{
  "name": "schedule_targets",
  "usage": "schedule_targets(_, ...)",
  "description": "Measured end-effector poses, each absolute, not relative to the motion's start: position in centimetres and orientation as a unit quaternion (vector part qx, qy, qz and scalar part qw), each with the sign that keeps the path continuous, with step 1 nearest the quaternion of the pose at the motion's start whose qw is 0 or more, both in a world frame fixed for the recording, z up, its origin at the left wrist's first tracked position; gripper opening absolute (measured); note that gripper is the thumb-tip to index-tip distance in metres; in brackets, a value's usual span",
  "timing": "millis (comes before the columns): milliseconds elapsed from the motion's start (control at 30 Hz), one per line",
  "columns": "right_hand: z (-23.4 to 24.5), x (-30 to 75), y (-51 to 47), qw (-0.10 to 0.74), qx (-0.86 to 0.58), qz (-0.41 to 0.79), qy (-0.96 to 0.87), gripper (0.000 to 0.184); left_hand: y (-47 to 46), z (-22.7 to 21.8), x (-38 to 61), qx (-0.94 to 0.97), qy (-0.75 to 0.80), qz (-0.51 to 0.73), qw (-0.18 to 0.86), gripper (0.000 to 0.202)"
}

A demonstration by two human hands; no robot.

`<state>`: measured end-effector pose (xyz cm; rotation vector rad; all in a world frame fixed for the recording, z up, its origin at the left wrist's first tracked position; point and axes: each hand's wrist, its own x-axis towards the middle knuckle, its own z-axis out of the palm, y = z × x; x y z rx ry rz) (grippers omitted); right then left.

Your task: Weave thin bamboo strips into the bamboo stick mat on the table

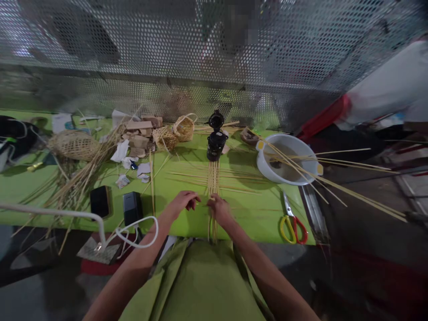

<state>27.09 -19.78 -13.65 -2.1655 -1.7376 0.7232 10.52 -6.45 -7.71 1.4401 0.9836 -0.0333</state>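
A bundle of thin bamboo strips [213, 183] lies lengthwise on the green table [254, 214], running from a black bottle [216, 141] that stands on its far end to the near edge. More strips [234, 177] cross it sideways. My left hand [183, 201] rests just left of the bundle with its fingers curled toward a sideways strip. My right hand [219, 207] sits on the bundle, fingers bent and pressing the strips.
A white basin [284, 157] holding long strips stands at the right, with red and yellow scissors [292, 222] near the front edge. Two phones [100, 201], a white cable [133, 236], small woven baskets [174, 133], wood blocks and loose strips fill the left. A perforated metal wall stands behind.
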Motion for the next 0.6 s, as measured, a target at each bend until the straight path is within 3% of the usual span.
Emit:
schedule_targets(100, -13.8, 26.8, -19.5, 0.146, -0.761, 0.227, -0.591, 0.019, -7.8, -8.2, 11.0, 0.744, 0.426, -0.071, 0.511, 0.044)
schedule_targets(167, -14.2, 26.6, -19.3, 0.154, -0.763, 0.22, -0.587, 0.016, -9.0, -8.9, 11.6, 0.795, 0.44, -0.067, 0.412, 0.032)
schedule_targets(233, -14.7, 26.6, -19.3, 0.181, -0.762, 0.221, -0.582, 0.014, -10.1, -9.7, 12.2, 0.819, 0.441, -0.057, 0.364, 0.024)
schedule_targets(433, -16.0, 30.1, -23.3, 0.307, -0.76, 0.215, -0.531, 0.018, -11.9, -11.9, 13.4, 0.887, 0.362, -0.138, 0.252, 0.031)
schedule_targets(600, -16.5, 34.0, -28.0, 0.219, -0.808, 0.159, -0.523, 0.021, -11.9, -12.4, 13.4, 0.896, 0.346, -0.135, 0.243, 0.029)
